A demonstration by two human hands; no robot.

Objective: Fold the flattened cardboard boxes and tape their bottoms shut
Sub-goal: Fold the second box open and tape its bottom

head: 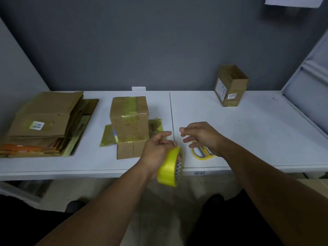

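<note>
Grip, left hand [156,148]: curled around the yellow tape roll [169,167], with at least one fingertip showing inside the core. The roll is held on edge just off the near rim of the table [248,130], probably so that it can turn freely as tape is drawn off.

Grip, right hand [200,135]: fingers loosely spread and part-bent, thumb pointing toward the left hand, holding nothing visible. Whether a free tape end runs between the two hands cannot be told.

Item 1, centre box [128,114]: folded and standing bottom-up on the table just beyond the left hand. Yellowish tape already crosses its upward face and runs down the near side. Its open flaps are splayed flat on the table, which keeps it steady for taping.

Item 2, stack of flattened boxes [44,121]: at the left end of the table, well apart from the hands; judged to be stock awaiting folding.

Item 3, upright box [230,86]: far right, against the wall, mouth upward; judged finished and set aside.

Item 4, yellow-handled tool [198,156]: apparently scissors, lying on the table under the right wrist, close by for cutting.
</note>
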